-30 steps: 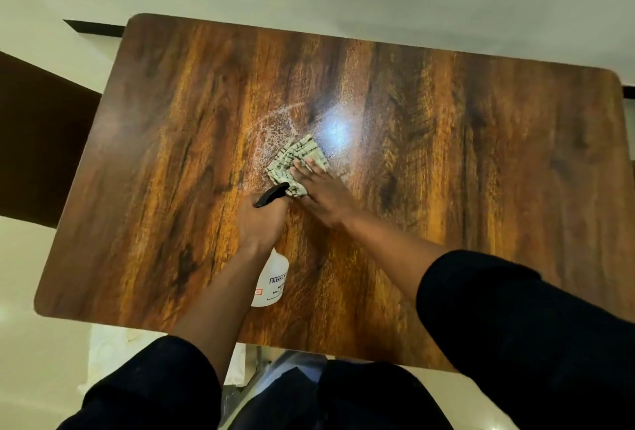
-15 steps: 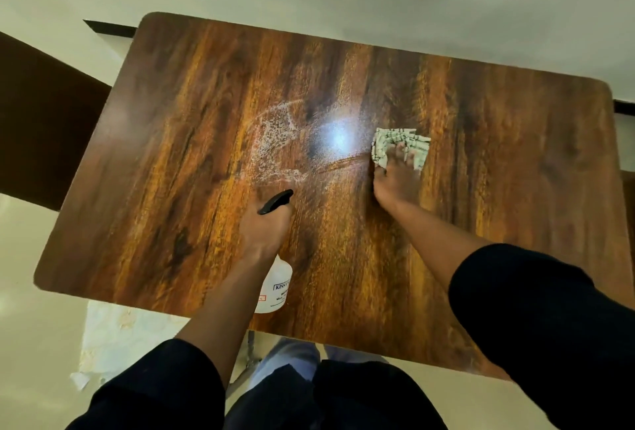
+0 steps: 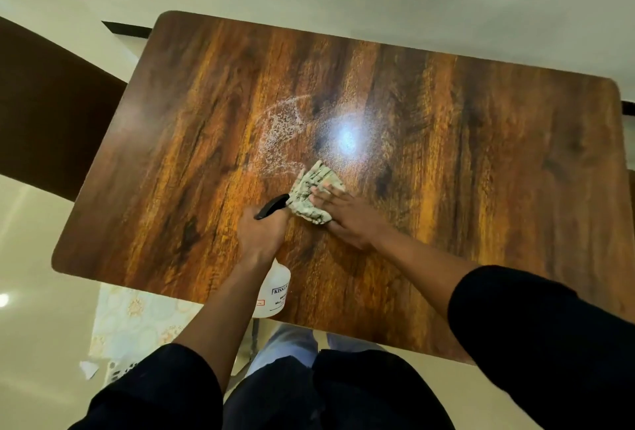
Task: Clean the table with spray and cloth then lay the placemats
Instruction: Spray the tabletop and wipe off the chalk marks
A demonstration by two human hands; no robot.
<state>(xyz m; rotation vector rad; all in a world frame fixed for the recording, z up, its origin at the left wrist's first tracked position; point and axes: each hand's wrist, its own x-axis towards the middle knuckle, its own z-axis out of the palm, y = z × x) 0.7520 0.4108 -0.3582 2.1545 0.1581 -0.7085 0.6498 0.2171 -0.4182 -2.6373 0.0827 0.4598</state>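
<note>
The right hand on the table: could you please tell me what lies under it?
Under the right hand lies a crumpled patterned cloth, pressed flat-fingered onto the wooden table. The cloth's far part shows; whatever wet spray remains beneath the cloth is covered.

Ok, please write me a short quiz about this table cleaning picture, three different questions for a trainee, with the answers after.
1. True or false: the left hand grips the white plastic spray bottle with a black trigger head.
2. Which thing does the right hand press on the glossy brown wooden table?
A. a placemat
B. the crumpled pale patterned cloth
C. a sponge
3. Fill in: the whitish patch of spray foam lies to the ____ of the bright light reflection.

Key
1. true
2. B
3. left
</note>
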